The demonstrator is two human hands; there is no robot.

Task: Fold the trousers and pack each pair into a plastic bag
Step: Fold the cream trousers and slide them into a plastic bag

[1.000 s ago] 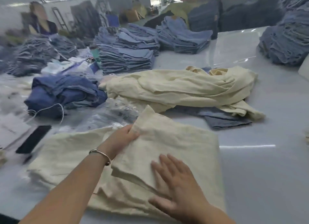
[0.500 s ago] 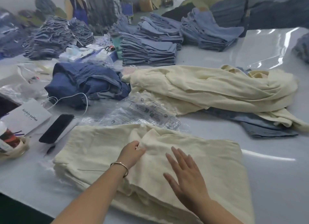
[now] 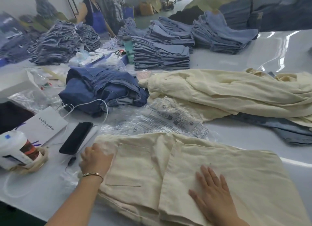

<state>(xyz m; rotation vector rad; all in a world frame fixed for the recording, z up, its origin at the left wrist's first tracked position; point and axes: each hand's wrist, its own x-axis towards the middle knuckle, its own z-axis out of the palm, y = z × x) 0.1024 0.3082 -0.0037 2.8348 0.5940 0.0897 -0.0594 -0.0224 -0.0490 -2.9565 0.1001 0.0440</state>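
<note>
Cream trousers (image 3: 194,171) lay folded flat at table's (image 3: 253,133) near edge, top layer doubled over from right, fold edge running near-to-far down middle; pocket seams showed on left half. Layered edges stacked along near-left side. Clear plastic bags (image 3: 168,119), printed with black warning marks, lay crumpled just beyond trousers, touching their far edge. Loose cream pile (image 3: 228,94) sprawled unfolded toward right edge, beyond bags. Crumpled blue jeans (image 3: 101,90) sat left of that pile, near table's middle.
</note>
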